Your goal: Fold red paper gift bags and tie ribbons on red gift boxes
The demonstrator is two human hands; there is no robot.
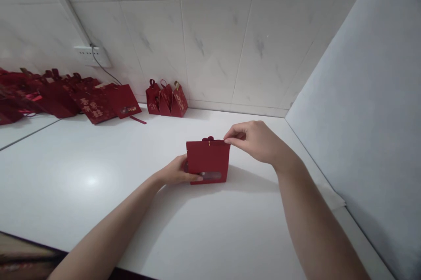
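A: How would you handle the red box (pixel 208 157) at this point?

B: I'd let the left hand (pixel 176 171) do the steadying, with light, even pressure and the base flat on the surface (pixel 98 214). The walls look like thin card, so a hard squeeze could buckle them. The right hand (pixel 259 140) should work the top edge with fingertips only, because a sharp tug might crease it.

A: What state is each grip in?

B: The left one clasps the box's left side, its thumb across the lower front, over one end of the clear window (pixel 213 175). Its other fingers are mostly hidden behind. The right one pinches, thumb against fingertips, at the upper right corner. Whether it has only the card edge or something thinner too, I can't tell.

A: And where does the box lie relative to them?

B: Below the centre of the frame, upright, between the two hands and touching both: left grip low on its side, right grip high at its corner. A dark red loop (pixel 210 138) shows above the top edge, just left of the right fingertips.

A: Anything close by?

B: Three small boxes (pixel 166 100) stand by the wall (pixel 213 52), upper middle, well apart from the hands. More red boxes (pixel 66 96) crowd the upper left.
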